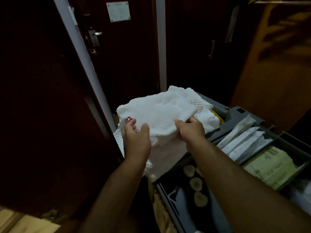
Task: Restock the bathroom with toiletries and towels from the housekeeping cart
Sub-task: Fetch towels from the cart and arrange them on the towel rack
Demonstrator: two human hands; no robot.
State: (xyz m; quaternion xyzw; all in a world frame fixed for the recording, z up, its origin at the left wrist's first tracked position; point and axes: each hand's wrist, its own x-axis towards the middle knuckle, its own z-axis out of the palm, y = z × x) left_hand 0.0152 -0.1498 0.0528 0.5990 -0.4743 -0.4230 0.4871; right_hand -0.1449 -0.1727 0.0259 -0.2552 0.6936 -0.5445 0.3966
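Here, head view: a folded white towel (159, 113) lies atop the towel stack (165, 157) at the left end of the housekeeping cart (239, 113). The right hand (191, 130) pinches the towel's near edge; the left hand (136, 138) cups its left corner, fingers loosely apart. Risk: lifted by edges alone, the towel may unfold, or drag lower towels off the cart's left side.

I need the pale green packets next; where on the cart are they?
The pale green packets lie in a cart compartment at the right, just nearer the camera than the white sachets.
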